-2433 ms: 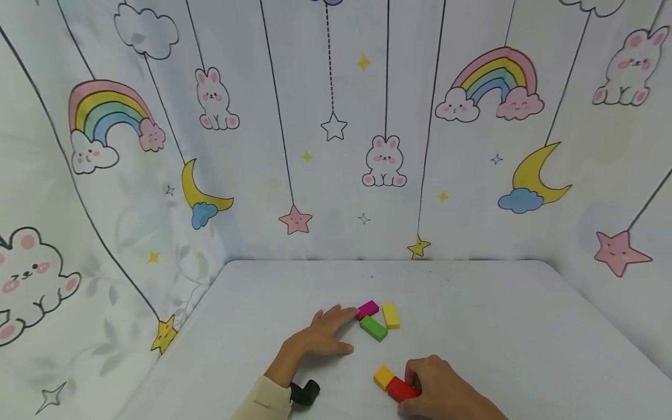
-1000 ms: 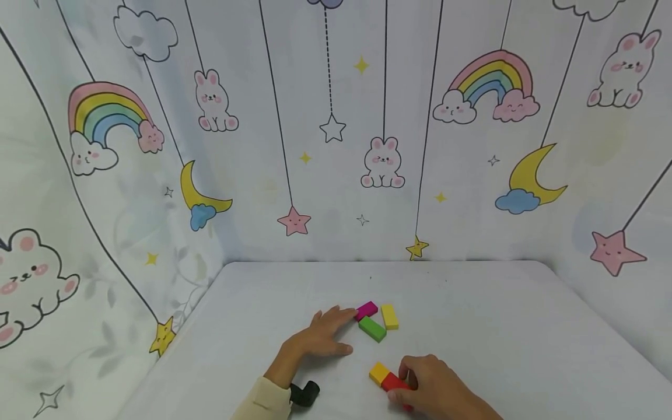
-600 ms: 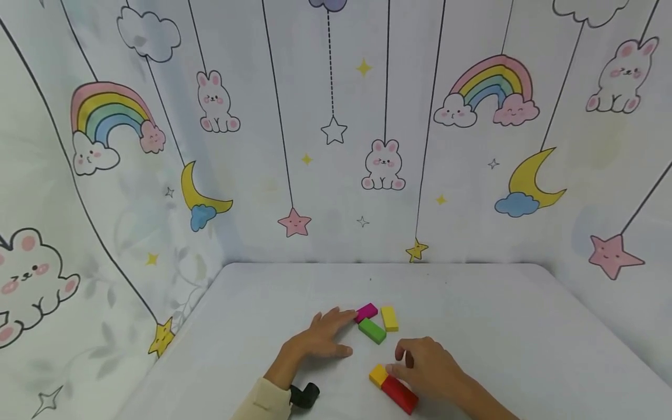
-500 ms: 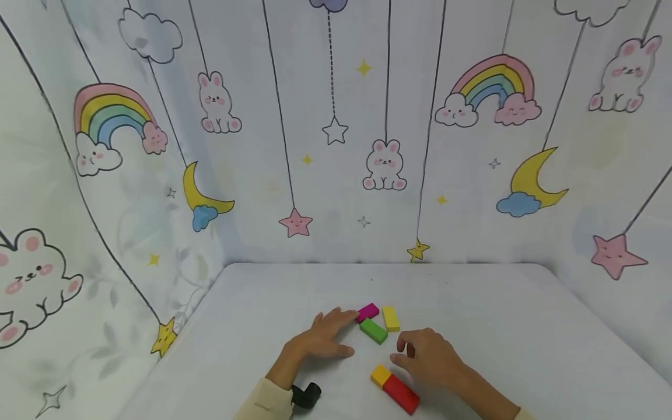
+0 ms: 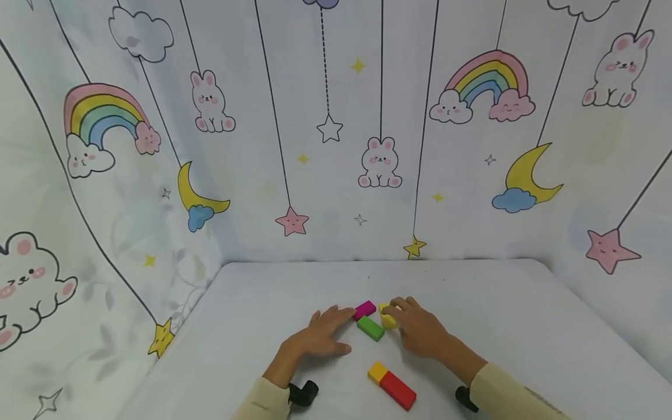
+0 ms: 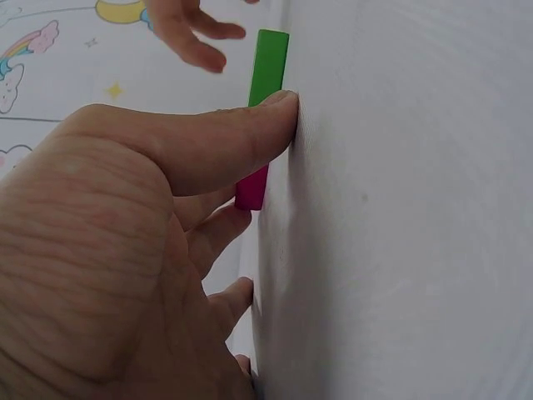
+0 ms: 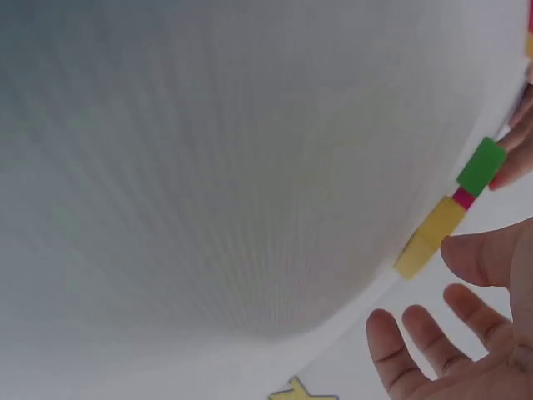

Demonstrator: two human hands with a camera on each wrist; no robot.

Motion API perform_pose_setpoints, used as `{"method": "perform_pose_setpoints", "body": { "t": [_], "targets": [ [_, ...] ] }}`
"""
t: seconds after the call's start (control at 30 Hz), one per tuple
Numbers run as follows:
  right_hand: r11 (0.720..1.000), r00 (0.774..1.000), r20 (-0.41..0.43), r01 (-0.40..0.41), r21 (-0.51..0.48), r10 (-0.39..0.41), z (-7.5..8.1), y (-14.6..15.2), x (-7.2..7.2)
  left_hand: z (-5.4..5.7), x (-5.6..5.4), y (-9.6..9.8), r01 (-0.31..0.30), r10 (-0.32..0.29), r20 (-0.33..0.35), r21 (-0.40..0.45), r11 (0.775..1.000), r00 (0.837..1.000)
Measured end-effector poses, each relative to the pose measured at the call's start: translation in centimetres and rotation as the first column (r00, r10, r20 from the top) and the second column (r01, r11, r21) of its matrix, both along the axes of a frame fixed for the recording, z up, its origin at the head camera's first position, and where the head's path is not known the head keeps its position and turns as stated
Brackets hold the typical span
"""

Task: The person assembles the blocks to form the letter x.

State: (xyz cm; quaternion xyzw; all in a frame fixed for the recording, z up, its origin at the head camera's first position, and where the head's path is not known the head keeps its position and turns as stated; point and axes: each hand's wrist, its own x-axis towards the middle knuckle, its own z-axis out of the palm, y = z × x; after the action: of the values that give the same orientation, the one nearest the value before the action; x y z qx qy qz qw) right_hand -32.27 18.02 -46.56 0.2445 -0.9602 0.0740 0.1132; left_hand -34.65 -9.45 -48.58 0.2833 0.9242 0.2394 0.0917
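Note:
My left hand (image 5: 321, 337) lies spread on the white table, its index fingertip right at a magenta block (image 5: 364, 310). The left wrist view shows the thumb in front of the green block (image 6: 268, 67) and part of the magenta one. My right hand (image 5: 420, 326) is over a yellow block (image 5: 388, 321), partly covering it in the head view. From the right wrist, the thumb is right at the yellow block (image 7: 440, 221), while the other fingers are loosely bent and apart from it. Nearer me, an orange block (image 5: 377, 372) sits end to end with a red block (image 5: 398, 391).
The white tabletop (image 5: 499, 326) meets a patterned cloth backdrop (image 5: 336, 192) behind and at both sides. A black device (image 5: 304, 394) is at my left wrist, and another black piece (image 5: 466, 399) shows by the right sleeve (image 5: 509, 391).
My right hand has let go of the red block beside the orange one and moved forward to the yellow block. The left hand has stayed in place by the magenta block.

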Motion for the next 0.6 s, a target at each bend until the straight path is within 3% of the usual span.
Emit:
{"method": "perform_pose_setpoints", "body": {
  "t": [0.13, 0.33, 0.6],
  "targets": [
    [0.997, 1.000, 0.021, -0.017, 0.078, 0.015, -0.1, -0.2, -0.7, 0.0, 0.1, -0.1, 0.001, -0.001, 0.006, 0.005, 1.000, 1.000],
    [0.993, 0.997, 0.080, -0.025, 0.119, 0.015, -0.5, -0.1, -1.4, -0.1, 0.3, -0.1, 0.014, -0.014, 0.014, 0.003, 1.000, 1.000],
    [0.987, 0.999, 0.042, -0.036, 0.160, 0.029, -0.8, 0.0, -2.1, 0.1, 0.0, 0.1, 0.007, -0.008, -0.011, -0.027, 1.000, 1.000]
  ]
}}
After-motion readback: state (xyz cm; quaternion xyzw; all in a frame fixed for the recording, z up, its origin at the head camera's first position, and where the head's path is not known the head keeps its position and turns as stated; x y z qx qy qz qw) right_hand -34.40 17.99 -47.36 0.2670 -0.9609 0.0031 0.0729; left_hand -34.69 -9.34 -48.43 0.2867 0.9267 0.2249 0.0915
